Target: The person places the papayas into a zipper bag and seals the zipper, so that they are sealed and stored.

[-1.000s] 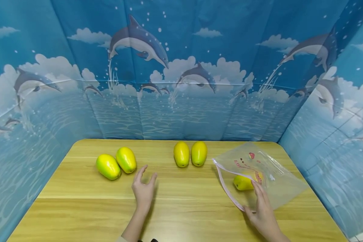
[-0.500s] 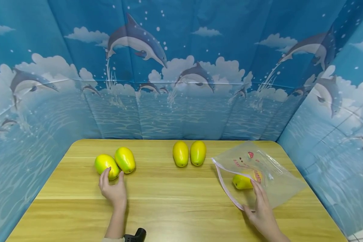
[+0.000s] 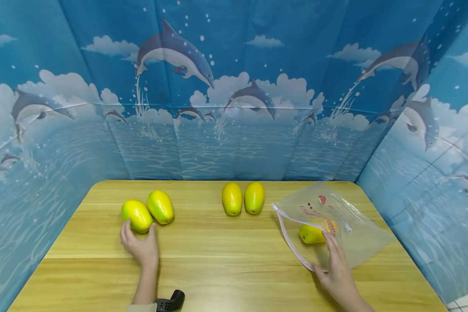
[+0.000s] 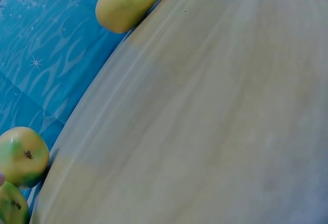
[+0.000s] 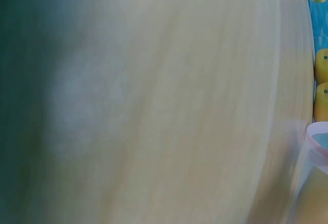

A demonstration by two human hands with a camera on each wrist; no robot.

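On the bench (image 3: 234, 264), the left hand (image 3: 141, 245) cups its fingers around the smooth, firm-looking green-yellow mango (image 3: 137, 215), probably best gripped across its middle, while the right hand (image 3: 337, 273) lies flat on the bag (image 3: 351, 229)

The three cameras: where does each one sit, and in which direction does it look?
Head: worn high, looks forward and down at the table; shows left hand at a green-yellow mango, right hand on the clear bag.
Left wrist: low over the tabletop, looks across at mangoes on its edge; hardly any hand shows.
Right wrist: low, blurred wood; no hand shows.
Shared: all three see the yellow mango pair.
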